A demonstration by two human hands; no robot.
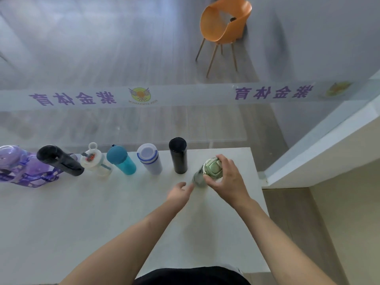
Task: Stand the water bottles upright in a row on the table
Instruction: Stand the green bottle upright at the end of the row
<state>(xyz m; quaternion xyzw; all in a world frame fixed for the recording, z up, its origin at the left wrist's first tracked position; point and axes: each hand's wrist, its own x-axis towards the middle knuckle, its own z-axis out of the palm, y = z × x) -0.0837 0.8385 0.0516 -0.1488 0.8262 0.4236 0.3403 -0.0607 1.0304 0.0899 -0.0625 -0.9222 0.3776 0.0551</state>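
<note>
At three o'clock of the black flask (178,155), right hand (227,177) gripping the green-capped bottle (207,171) should seat it flat; left hand (179,192) hovers loosely open.

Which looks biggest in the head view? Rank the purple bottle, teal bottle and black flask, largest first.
1. Purple bottle, clearly the bulkiest, though cut by the left edge.
2 and 3. Teal bottle and black flask look close; wide-angle distortion makes ranking them unsure.

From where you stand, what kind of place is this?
Probably an office or sports-company room: a white table stands against a glass wall with a frosted logo band, and an orange chair sits on wood flooring beyond it.
</note>
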